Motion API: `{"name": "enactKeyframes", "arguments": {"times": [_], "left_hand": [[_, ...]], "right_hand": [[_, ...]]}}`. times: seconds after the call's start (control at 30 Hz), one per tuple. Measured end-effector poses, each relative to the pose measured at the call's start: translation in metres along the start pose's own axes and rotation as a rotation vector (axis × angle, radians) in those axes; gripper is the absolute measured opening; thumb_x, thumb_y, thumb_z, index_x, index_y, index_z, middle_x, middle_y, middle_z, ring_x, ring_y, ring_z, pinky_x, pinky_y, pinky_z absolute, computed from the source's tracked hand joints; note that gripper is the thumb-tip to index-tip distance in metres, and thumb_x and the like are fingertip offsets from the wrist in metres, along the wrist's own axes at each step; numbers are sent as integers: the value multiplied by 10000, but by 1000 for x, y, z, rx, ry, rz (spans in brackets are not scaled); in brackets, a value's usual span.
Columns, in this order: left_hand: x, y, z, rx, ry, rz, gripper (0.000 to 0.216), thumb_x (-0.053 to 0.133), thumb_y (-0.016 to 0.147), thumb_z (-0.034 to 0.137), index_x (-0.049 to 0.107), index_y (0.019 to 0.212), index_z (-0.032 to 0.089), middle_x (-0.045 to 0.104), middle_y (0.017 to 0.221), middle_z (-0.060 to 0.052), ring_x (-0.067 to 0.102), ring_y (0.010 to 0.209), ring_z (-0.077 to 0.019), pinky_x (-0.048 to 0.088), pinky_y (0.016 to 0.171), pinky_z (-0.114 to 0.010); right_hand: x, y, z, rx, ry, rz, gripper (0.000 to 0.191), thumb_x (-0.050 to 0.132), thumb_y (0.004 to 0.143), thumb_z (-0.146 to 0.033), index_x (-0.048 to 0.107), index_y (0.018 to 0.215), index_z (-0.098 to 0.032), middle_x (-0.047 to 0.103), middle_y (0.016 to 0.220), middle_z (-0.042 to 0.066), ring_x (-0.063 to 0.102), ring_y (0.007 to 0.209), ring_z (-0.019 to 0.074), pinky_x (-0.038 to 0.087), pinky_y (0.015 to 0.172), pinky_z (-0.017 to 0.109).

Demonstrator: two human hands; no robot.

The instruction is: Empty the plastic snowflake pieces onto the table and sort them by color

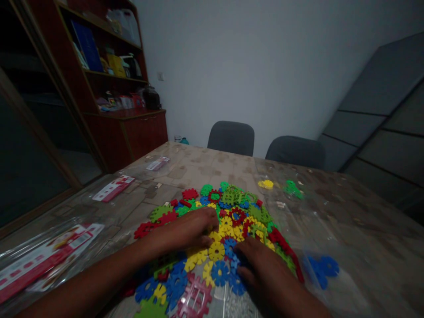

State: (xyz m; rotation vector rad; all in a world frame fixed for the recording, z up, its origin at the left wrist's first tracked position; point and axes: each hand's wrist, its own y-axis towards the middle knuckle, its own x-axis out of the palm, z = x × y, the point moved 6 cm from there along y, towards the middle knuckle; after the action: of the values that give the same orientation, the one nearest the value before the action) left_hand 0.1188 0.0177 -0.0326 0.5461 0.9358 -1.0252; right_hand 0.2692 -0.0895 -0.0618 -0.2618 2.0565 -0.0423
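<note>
My left hand (200, 226) reaches over the middle of a heap of plastic building pieces, its fingers bent and the thumb a little apart from them. Close by its fingertips are yellow flower-shaped discs (216, 251); nothing shows in its grasp. At the near right of the heap, my right hand (256, 260) has thumb and fingers apart, with the fingertips at blue notched discs (220, 272). A red square lattice piece (195, 298) lies at the near edge. Green lattice pieces (232, 195) cover the far side.
Clear bags with red-and-white labels lie on the left of the table, one label (114, 188) farther back. To the right are blue pieces (321, 268) by clear plastic, green pieces (293, 189) and yellow pieces (265, 184). Two grey chairs (231, 137) stand behind the table (212, 163).
</note>
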Motion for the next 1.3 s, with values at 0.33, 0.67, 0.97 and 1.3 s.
{"name": "enactKeyframes", "arguments": {"times": [0.33, 0.67, 0.97, 1.3], "left_hand": [[0, 1, -3, -22, 16, 11, 108, 652, 848, 105, 576, 844, 181, 598, 904, -18, 572, 836, -190, 412, 731, -256], [-1, 0, -4, -33, -54, -94, 137, 595, 874, 140, 553, 750, 179, 580, 773, 12, 546, 700, -157, 342, 609, -240], [9, -1, 0, 8, -56, -138, 126, 579, 807, 78, 550, 751, 187, 567, 747, 18, 534, 694, -157, 353, 616, -245], [7, 0, -3, 14, -9, -145, 142, 577, 819, 43, 566, 781, 179, 600, 787, 13, 539, 716, -151, 373, 632, -225]], "right_hand": [[2, 4, -3, 32, 133, 29, 424, 649, 811, -135, 638, 1229, -202, 672, 1262, 109, 610, 1144, 267, 421, 980, 362], [-1, 4, 12, 56, 36, -95, 187, 623, 801, -155, 711, 955, -211, 754, 979, 66, 668, 885, 238, 414, 738, 295], [-6, -4, 10, 135, 5, -121, 334, 671, 759, -128, 686, 1081, -216, 740, 1103, 96, 666, 992, 279, 433, 809, 337], [-18, -1, 19, 100, -4, -62, 217, 684, 751, -74, 686, 903, -230, 758, 979, 57, 679, 901, 253, 424, 729, 324]]}}
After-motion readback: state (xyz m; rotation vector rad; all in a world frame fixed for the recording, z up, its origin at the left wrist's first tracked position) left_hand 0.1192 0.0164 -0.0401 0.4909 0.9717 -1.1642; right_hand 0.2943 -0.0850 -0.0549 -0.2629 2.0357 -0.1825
